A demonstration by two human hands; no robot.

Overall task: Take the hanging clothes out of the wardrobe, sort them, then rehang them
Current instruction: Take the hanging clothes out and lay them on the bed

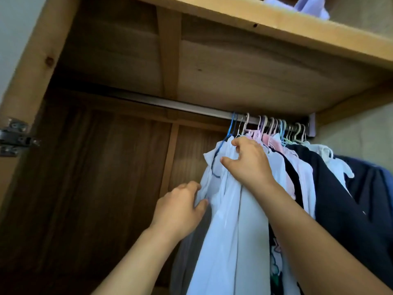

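Note:
Several garments hang bunched at the right end of a metal rail (170,102) inside the wooden wardrobe. The leftmost is a pale white-blue garment (229,220) on a blue wire hanger (230,128). My right hand (247,160) is up at its shoulder just below the hooks, fingers curled into the cloth near the hanger neck. Lower down, my left hand (180,206) pinches the left edge of the same pale garment. Behind it hang pink and white tops (297,171) and dark navy clothes (340,188) on pastel hangers.
The left stretch of the rail carries no hangers, with the dark wood back panel (106,177) behind it. A pine shelf (276,24) runs overhead with folded pale cloth (308,5) on it. A door hinge (14,135) sits on the left frame.

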